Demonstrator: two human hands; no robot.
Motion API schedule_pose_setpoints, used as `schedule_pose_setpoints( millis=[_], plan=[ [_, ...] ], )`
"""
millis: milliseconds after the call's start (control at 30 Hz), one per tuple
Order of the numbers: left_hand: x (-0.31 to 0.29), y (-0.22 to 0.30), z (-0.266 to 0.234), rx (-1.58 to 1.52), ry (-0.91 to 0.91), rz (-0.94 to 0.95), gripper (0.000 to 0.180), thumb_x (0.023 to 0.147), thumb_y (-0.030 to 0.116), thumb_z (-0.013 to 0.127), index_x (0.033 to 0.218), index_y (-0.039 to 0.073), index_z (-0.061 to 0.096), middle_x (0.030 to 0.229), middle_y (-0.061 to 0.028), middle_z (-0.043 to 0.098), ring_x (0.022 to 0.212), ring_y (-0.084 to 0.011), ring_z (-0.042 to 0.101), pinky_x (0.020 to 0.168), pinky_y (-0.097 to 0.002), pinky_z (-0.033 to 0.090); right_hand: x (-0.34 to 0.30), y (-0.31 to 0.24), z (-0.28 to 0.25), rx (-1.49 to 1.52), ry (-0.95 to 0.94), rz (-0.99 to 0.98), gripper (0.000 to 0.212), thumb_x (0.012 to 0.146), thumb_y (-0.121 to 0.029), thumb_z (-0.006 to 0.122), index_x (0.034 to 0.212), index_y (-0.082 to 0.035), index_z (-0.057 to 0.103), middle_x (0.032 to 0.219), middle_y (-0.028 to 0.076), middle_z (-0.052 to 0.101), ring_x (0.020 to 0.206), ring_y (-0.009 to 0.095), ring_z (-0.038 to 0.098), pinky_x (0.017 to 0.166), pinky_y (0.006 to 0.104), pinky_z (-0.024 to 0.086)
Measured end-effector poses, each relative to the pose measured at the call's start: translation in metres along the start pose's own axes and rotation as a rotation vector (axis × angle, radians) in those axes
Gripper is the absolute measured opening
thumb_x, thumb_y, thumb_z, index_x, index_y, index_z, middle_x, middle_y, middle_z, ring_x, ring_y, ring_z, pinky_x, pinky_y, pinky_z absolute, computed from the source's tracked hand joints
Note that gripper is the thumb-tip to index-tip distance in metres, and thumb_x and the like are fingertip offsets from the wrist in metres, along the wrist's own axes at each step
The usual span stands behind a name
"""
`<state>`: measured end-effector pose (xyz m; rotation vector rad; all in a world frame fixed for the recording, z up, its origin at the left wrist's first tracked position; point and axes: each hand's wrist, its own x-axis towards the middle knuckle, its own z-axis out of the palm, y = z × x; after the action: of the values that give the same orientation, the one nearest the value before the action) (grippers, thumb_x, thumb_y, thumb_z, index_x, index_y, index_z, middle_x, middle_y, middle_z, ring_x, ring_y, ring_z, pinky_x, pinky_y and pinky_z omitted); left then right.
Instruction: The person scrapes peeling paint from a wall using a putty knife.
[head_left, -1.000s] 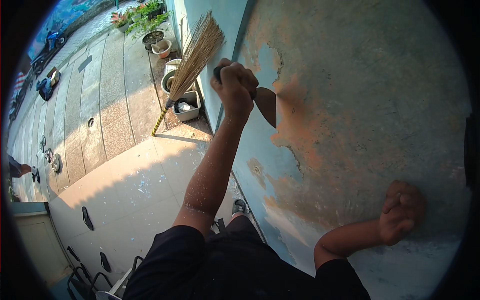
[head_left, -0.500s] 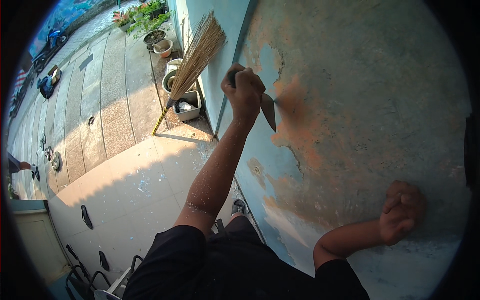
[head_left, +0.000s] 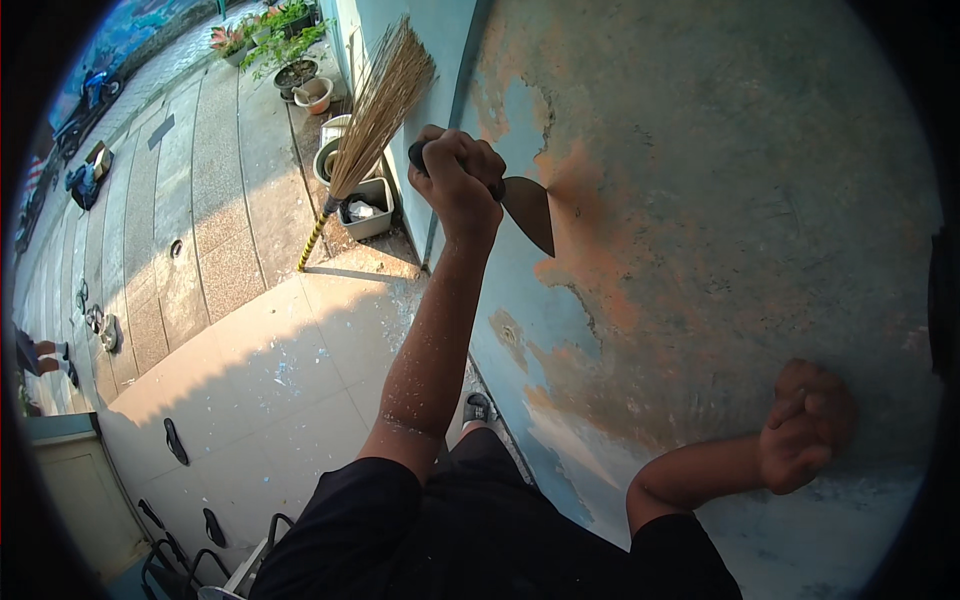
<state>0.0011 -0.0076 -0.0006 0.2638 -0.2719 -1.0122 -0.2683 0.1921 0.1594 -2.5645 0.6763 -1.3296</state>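
My left hand point(head_left: 458, 185) is wrapped round the dark handle of a scraper point(head_left: 530, 218). The scraper's wide triangular blade has one edge at the wall point(head_left: 720, 200), where blue paint meets an orange-brown patch. Much of that wall is bare grey, with ragged pieces of blue paint left along its left side. Lower on the right, my right hand point(head_left: 803, 428) is curled into a loose fist by the wall, and nothing shows in it. Pale flakes dot my left forearm.
A stick broom point(head_left: 375, 115) leans beside the wall corner, over a grey bin point(head_left: 368, 210). Paint flakes point(head_left: 285, 370) lie scattered on the tiled floor. Sandals point(head_left: 176, 441) rest further left, and potted plants point(head_left: 295, 75) stand at the back. A person's legs point(head_left: 48, 358) show at the left edge.
My left hand has shifted slightly left and turned, so more of the scraper's blade faces me. My right hand has hardly moved. The person at the left edge has stepped further into view.
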Motion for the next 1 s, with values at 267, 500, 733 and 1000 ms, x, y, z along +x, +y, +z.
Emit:
schedule_pose_setpoints(
  millis=[267, 500, 733, 1000],
  plan=[
    [0.002, -0.013, -0.004, 0.113, -0.076, 0.041, 0.020, 0.087, 0.007, 0.046, 0.069, 0.010, 0.038, 0.048, -0.0007, 0.034, 0.035, -0.0113, 0.030, 0.034, -0.0278, 0.027, -0.001, 0.001, -0.002, -0.085, -0.026, -0.048, 0.053, 0.106, -0.041, 0.038, 0.128, 0.002, 0.059, 0.092, 0.019, 0.062, 0.048, 0.013, 0.039, 0.043, 0.0292, 0.027],
    [0.003, -0.011, -0.004, 0.014, -0.075, -0.006, 0.021, 0.087, 0.012, 0.048, 0.069, 0.013, 0.036, 0.051, -0.0004, 0.031, 0.040, -0.0114, 0.028, 0.038, -0.0296, 0.023, -0.002, 0.000, 0.001, 0.018, 0.005, 0.018, 0.052, 0.105, -0.041, 0.039, 0.128, 0.002, 0.059, 0.097, 0.021, 0.064, 0.049, 0.013, 0.041, 0.043, 0.0295, 0.028],
    [0.008, 0.000, -0.006, -0.049, -0.055, 0.041, 0.025, 0.089, 0.010, 0.046, 0.067, 0.011, 0.035, 0.048, 0.0003, 0.032, 0.037, -0.0093, 0.028, 0.034, -0.0275, 0.024, 0.002, 0.000, 0.003, -0.037, 0.005, 0.019, 0.052, 0.105, -0.041, 0.040, 0.126, 0.002, 0.059, 0.096, 0.020, 0.063, 0.049, 0.013, 0.041, 0.044, 0.0291, 0.029],
    [0.010, 0.021, 0.006, -0.164, -0.110, 0.036, 0.024, 0.090, 0.012, 0.047, 0.068, 0.011, 0.037, 0.048, -0.0002, 0.033, 0.037, -0.0120, 0.030, 0.037, -0.0293, 0.026, -0.002, 0.005, 0.001, -0.076, 0.062, -0.007, 0.051, 0.102, -0.042, 0.047, 0.113, 0.005, 0.062, 0.101, 0.021, 0.065, 0.044, 0.015, 0.049, 0.036, 0.0279, 0.034]
  ],
)
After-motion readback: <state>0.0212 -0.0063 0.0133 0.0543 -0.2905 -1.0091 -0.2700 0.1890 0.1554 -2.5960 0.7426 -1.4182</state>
